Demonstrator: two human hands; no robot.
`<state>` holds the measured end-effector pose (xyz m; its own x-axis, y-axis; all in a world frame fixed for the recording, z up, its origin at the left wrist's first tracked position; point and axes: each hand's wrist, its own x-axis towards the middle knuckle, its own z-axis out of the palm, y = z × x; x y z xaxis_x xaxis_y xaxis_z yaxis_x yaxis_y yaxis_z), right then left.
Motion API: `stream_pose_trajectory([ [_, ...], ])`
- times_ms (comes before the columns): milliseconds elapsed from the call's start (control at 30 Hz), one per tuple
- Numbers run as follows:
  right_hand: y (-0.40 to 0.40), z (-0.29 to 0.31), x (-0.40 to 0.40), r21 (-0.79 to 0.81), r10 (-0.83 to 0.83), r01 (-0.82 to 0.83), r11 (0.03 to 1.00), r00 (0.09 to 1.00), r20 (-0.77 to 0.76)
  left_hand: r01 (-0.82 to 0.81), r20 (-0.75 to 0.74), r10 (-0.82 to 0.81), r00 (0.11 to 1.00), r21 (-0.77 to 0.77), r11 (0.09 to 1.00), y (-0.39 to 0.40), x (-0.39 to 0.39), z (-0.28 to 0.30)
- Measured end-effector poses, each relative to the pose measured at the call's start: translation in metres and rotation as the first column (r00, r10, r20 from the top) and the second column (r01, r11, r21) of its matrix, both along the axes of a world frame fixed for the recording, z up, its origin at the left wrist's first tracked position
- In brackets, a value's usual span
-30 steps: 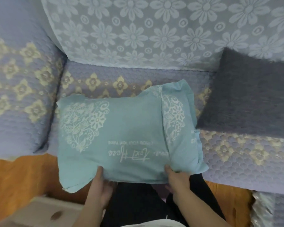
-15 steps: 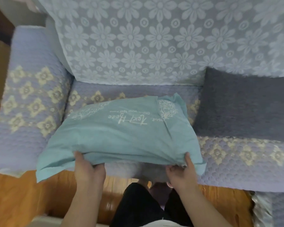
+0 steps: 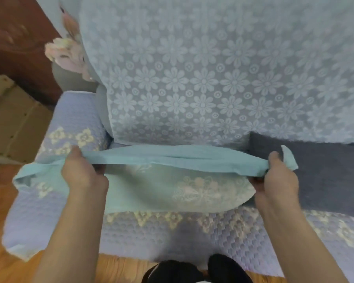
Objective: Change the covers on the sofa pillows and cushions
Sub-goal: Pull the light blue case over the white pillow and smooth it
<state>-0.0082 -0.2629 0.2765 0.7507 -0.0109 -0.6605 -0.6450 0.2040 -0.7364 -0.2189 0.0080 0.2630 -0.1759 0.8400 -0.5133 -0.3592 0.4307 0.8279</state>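
Pinching soft teal pillow (image 3: 168, 193) edge taut: L hand (image 3: 84, 174) grip; R hand (image 3: 278, 180) grip.

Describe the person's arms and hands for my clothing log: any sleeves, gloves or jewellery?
Both forearms are bare as far as the frame shows: no sleeves reach them. The left hand and right hand wear no gloves; no rings, watch or bracelets show.

Both arms reach toward twelve o'clock, backs of the hands up. Left hand (image 3: 83, 173) at nine o'clock, fingers curled into a grip; right hand (image 3: 278, 176) at three o'clock, clenched the same way.
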Motion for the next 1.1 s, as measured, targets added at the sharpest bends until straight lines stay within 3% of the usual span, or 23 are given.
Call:
stream_pose_trajectory([
  [67,0.011,0.019,0.017,0.078,0.026,-0.026,0.997,1.000,0.010,0.066,-0.009,-0.066,0.998,0.001,0.998,0.026,0.024,0.022],
  [133,0.032,0.021,0.042,0.073,0.060,-0.061,0.995,0.998,0.021,0.247,-0.065,-0.243,0.968,0.061,0.967,0.048,0.057,0.032],
  [200,0.058,0.005,0.073,0.030,0.157,-0.159,0.987,0.986,0.060,0.545,-0.207,-0.518,0.830,0.108,0.831,0.067,0.091,0.018],
  [233,0.069,-0.012,0.087,-0.008,0.233,-0.233,0.972,0.969,0.087,0.702,-0.367,-0.638,0.677,0.060,0.710,0.071,0.103,0.002],
  [267,0.079,-0.031,0.098,-0.050,0.320,-0.317,0.947,0.942,0.101,0.828,-0.565,-0.695,0.445,-0.037,0.559,0.069,0.110,-0.022],
  [333,0.090,-0.071,0.101,-0.216,0.510,-0.481,0.850,0.853,0.109,0.920,-0.793,-0.609,0.003,-0.236,0.312,0.052,0.110,-0.084],
  [433,0.087,-0.138,0.058,-0.529,0.729,-0.580,0.620,0.675,0.113,0.881,-0.783,-0.483,-0.391,-0.471,0.051,-0.007,0.083,-0.178],
  [500,0.084,-0.190,0.017,-0.680,0.845,-0.606,0.413,0.533,0.038,0.774,-0.723,-0.324,-0.610,-0.632,-0.046,-0.036,0.059,-0.236],
  [567,0.093,-0.231,-0.028,-0.756,0.921,-0.592,0.279,0.387,0.037,0.764,-0.747,-0.182,-0.640,-0.644,-0.041,-0.043,0.039,-0.283],
  [633,0.114,-0.249,-0.067,-0.835,0.967,-0.501,0.229,0.216,0.136,0.785,-0.780,-0.097,-0.618,-0.619,-0.021,-0.031,0.030,-0.312],
  [700,0.127,-0.273,-0.087,-0.889,0.967,-0.410,0.205,-0.057,0.249,0.806,-0.806,0.036,-0.591,-0.592,-0.007,-0.016,0.025,-0.339],
  [733,0.122,-0.298,-0.081,-0.924,0.958,-0.349,0.159,-0.173,0.230,0.818,-0.815,0.083,-0.573,-0.575,0.000,-0.010,0.024,-0.348],
  [767,0.109,-0.334,-0.062,-0.949,0.972,-0.305,0.086,-0.185,0.147,0.837,-0.832,0.100,-0.545,-0.547,0.008,-0.006,0.023,-0.358],
  [800,0.090,-0.369,-0.036,-0.946,0.997,-0.323,-0.023,-0.082,0.004,0.847,-0.841,0.102,-0.531,-0.532,0.014,-0.005,0.021,-0.365],
  [833,0.067,-0.399,-0.006,-0.901,0.974,-0.414,-0.131,0.114,-0.194,0.848,-0.843,0.107,-0.527,-0.530,0.005,-0.009,0.018,-0.371],
  [867,0.050,-0.416,0.020,-0.825,0.876,-0.532,-0.191,0.287,-0.387,0.834,-0.830,0.114,-0.547,-0.551,-0.013,-0.014,0.018,-0.374],
  [900,0.042,-0.426,0.039,-0.767,0.794,-0.621,-0.162,0.379,-0.475,0.819,-0.815,0.119,-0.567,-0.573,-0.017,-0.017,0.020,-0.378],
  [933,0.041,-0.426,0.052,-0.750,0.773,-0.654,-0.099,0.424,-0.472,0.794,-0.790,0.101,-0.605,-0.608,-0.001,-0.021,0.021,-0.381],
  [1000,0.052,-0.409,0.066,-0.803,0.773,-0.586,0.105,0.556,-0.305,0.760,-0.761,0.003,-0.649,-0.647,0.068,-0.026,0.032,-0.376],
  [1100,0.053,-0.398,0.097,-0.744,0.657,-0.516,0.424,0.740,-0.140,0.823,-0.833,-0.038,-0.551,-0.551,0.139,-0.030,0.067,-0.353],
])
